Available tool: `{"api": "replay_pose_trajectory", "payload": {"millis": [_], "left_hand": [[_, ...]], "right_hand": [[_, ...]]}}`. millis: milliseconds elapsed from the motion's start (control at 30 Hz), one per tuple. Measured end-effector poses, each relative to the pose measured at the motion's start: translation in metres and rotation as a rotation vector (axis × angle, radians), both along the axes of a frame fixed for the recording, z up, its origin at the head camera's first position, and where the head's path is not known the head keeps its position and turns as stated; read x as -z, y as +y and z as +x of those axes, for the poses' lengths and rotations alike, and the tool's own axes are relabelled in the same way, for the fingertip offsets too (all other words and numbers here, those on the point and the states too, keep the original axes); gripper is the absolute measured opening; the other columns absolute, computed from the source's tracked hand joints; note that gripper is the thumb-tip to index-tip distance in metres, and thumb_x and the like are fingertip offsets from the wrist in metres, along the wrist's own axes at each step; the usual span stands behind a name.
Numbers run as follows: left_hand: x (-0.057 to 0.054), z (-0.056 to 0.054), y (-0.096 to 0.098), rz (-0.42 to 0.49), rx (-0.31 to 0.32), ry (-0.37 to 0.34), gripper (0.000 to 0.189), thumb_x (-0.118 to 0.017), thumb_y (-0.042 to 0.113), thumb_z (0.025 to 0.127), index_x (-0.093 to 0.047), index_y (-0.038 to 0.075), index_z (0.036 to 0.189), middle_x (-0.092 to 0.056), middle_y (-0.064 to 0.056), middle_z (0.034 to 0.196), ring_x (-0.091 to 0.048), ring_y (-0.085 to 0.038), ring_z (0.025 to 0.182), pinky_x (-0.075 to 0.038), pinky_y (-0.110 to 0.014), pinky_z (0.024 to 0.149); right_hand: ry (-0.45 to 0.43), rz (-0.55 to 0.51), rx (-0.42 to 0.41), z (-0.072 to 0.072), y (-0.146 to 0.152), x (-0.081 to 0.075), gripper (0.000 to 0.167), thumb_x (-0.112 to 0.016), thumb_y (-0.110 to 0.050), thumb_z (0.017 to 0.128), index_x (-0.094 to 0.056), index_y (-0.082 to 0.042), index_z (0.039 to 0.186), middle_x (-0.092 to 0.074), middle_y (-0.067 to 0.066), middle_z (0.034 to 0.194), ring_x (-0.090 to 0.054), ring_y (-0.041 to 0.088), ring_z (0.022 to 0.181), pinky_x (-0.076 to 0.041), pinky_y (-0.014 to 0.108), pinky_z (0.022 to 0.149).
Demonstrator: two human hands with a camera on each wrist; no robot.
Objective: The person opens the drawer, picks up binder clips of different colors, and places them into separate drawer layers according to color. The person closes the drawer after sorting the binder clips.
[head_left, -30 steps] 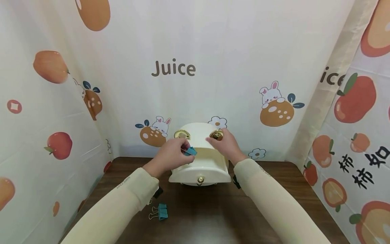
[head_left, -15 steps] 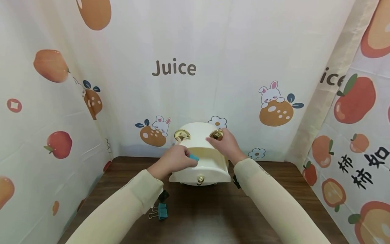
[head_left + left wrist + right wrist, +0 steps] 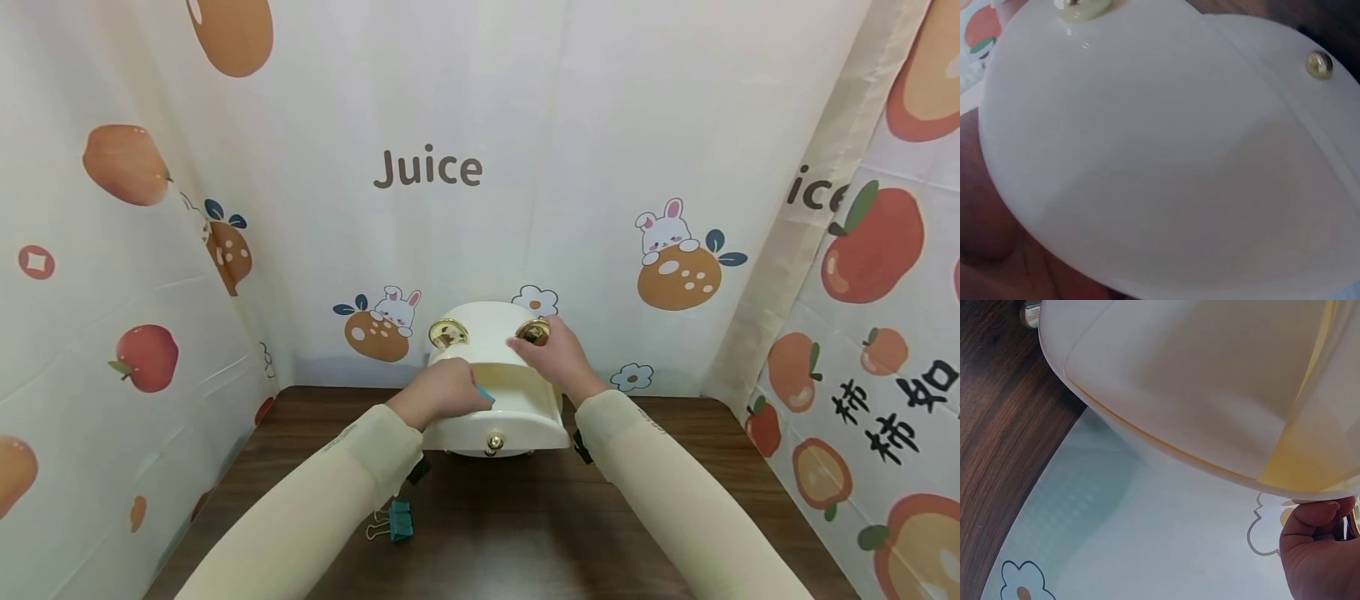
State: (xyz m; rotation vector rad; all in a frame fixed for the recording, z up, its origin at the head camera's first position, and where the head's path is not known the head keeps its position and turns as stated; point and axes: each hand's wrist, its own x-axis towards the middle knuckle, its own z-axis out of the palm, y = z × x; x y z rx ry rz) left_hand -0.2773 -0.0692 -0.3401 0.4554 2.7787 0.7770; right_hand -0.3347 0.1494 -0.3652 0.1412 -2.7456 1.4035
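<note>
A cream-white box with a rounded top and an opening at its front stands on the dark wooden table. My left hand reaches into that opening and pinches a teal binder clip, of which only a sliver shows. In the left wrist view the box's smooth side covers most of the picture, and part of the hand shows at the lower left. My right hand grips the box's upper right edge at a round gold fitting; the right wrist view shows its curled fingers there.
Another teal binder clip lies on the table, below the left forearm. The box has a second gold fitting at its upper left and a small gold knob in front. A fruit-printed curtain hangs close behind.
My left hand has moved right and slightly down into the box's opening with the binder clip, which is now mostly hidden. The right hand has stayed in place.
</note>
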Motion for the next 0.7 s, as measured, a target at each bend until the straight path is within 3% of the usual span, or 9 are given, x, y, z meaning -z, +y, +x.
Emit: {"api": "replay_pose_trajectory", "payload": {"millis": [233, 467, 700], "left_hand": [[-0.003, -0.001, 0.007, -0.088, 0.020, 0.015, 0.028, -0.079, 0.025, 0.080, -0.060, 0.013, 0.064, -0.059, 0.002, 0.060, -0.053, -0.016, 0.056, -0.045, -0.032, 0.057], [-0.012, -0.001, 0.002, -0.070, 0.011, -0.026, 0.044, -0.069, 0.024, 0.090, -0.043, 0.017, 0.054, -0.034, 0.006, 0.049, -0.031, -0.011, 0.044, -0.030, -0.028, 0.046], [-0.022, 0.006, -0.019, -0.064, -0.016, 0.042, 0.026, -0.069, 0.028, 0.092, -0.059, 0.011, 0.075, -0.056, 0.000, 0.066, -0.052, -0.015, 0.059, -0.042, -0.029, 0.054]], "right_hand": [[-0.007, 0.004, 0.006, -0.001, 0.003, 0.001, 0.069, -0.074, -0.057, 0.090, -0.046, -0.010, 0.132, -0.058, 0.010, 0.116, -0.060, 0.026, 0.099, -0.053, 0.041, 0.077], [-0.024, -0.005, 0.016, -0.002, 0.002, 0.002, 0.069, -0.075, -0.059, 0.088, -0.046, -0.012, 0.130, -0.059, 0.009, 0.115, -0.060, 0.026, 0.097, -0.054, 0.040, 0.076], [-0.039, -0.004, 0.026, -0.003, 0.000, 0.002, 0.070, -0.076, -0.059, 0.088, -0.046, -0.013, 0.131, -0.059, 0.007, 0.115, -0.062, 0.026, 0.098, -0.055, 0.040, 0.076]]}}
